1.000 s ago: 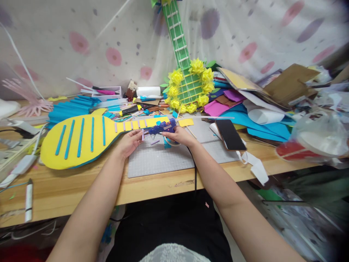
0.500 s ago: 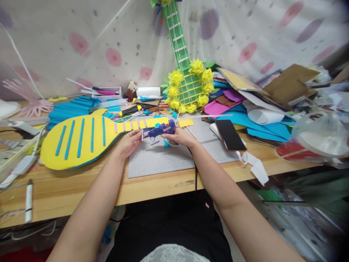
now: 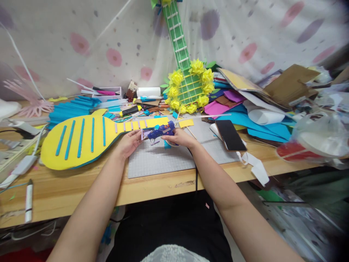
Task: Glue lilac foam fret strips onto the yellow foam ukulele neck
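Note:
My right hand is closed round a dark blue hot glue gun, its nozzle pointing left. A clear glue stick sticks out toward the right from behind the gun. My left hand pinches a small lilac strip, upright and close to the nozzle. Just behind both hands lies a yellow paper guitar with blue edges. Blue strips cross its body, and several short lilac strips cross its neck. Under the hands is a grey cutting mat.
A green guitar with yellow paper flowers leans at the back. To the right are a smartphone, blue paper sheets and a plastic-covered red bucket. A white marker lies front left. The glue gun's black cord hangs over the table edge.
The glue gun's nozzle has come slightly closer to the lilac strip in my left hand. Otherwise both hands keep nearly the same place.

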`<state>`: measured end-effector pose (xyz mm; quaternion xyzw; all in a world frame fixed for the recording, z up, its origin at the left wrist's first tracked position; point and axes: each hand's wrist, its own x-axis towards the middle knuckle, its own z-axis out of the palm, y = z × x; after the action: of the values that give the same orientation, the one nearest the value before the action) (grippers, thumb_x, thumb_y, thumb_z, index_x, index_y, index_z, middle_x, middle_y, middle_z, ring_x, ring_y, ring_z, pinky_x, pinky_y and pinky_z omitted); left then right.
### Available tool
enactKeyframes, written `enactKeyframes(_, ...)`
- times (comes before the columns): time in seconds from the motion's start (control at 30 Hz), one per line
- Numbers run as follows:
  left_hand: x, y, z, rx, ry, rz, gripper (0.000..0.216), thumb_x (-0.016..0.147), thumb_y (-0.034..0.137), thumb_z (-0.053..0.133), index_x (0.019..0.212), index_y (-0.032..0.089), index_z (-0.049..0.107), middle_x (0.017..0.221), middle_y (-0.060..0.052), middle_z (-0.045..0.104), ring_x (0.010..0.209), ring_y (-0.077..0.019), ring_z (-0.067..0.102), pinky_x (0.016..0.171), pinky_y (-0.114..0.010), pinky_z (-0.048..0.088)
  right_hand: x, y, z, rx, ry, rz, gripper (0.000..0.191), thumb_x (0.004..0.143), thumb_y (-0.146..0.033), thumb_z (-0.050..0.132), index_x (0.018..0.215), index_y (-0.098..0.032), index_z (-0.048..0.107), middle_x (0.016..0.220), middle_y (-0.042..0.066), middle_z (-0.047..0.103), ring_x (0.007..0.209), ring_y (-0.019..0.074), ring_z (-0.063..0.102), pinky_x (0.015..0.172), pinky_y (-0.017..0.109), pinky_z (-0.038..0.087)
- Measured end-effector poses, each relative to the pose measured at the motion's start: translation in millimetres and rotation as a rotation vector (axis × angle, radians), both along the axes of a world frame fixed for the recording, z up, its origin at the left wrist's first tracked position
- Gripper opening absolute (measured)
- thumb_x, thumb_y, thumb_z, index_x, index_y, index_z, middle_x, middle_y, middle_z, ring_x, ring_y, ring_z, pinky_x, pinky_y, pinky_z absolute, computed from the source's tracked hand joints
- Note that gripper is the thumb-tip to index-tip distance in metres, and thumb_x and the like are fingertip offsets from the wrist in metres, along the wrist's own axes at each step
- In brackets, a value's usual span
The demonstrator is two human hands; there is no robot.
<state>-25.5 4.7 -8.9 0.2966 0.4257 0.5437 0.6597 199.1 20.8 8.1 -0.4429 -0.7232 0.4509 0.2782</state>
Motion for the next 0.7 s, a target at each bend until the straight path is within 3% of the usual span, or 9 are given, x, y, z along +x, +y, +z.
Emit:
enactKeyframes(0.23,-2.4,2.7,-0.2,-0.037,-0.093,0.091,0.005,0.074,0.008,0.061,0.075,0.009,0.065,0.062,-0.002,0.064,0.054,-0.0056,0.058,0.055,-0.015,0.049,8.0,-0.2,7.4,-0.035,-0.028,-0.039,0.04,0.061,-0.053,0.065,0.073,-0.015,0.061,0.065,0.0,0.058,0.056,0.0096,0.048,0.055,0.024,0.039)
enactKeyframes(0.43,-4.5,5.2,-2.7,-0.058,-0.178,0.136,0.009,0.078,0.007,0.056,0.076,0.01,0.064,0.062,-0.001,0.061,0.053,-0.0047,0.057,0.053,-0.013,0.049,51.7,10.3,20.3,0.073,-0.068,-0.391,0.044,0.066,-0.056,0.059,0.072,-0.013,0.063,0.053,-0.001,0.052,0.046,0.0077,0.04,0.048,0.024,0.034)
enactKeyframes(0.53,-4.0,6.4,-3.5,-0.056,-0.193,0.143,0.011,0.08,0.007,0.053,0.077,0.009,0.063,0.062,-0.001,0.061,0.053,-0.0048,0.057,0.052,-0.013,0.049,80.9,22.3,10.1,0.17,-0.112,-0.568,0.044,0.064,-0.055,0.061,0.077,-0.013,0.064,0.056,0.001,0.056,0.046,0.0086,0.043,0.049,0.025,0.037)
enactKeyframes(0.7,-1.7,6.4,-1.5,-0.054,-0.177,0.144,0.013,0.081,0.007,0.052,0.075,0.009,0.063,0.06,-0.002,0.06,0.052,-0.0049,0.057,0.051,-0.013,0.049,112.5,37.0,-15.9,0.214,-0.275,-0.694,0.048,0.067,-0.056,0.059,0.087,-0.013,0.067,0.069,0.007,0.065,0.062,0.0162,0.058,0.062,0.028,0.045)
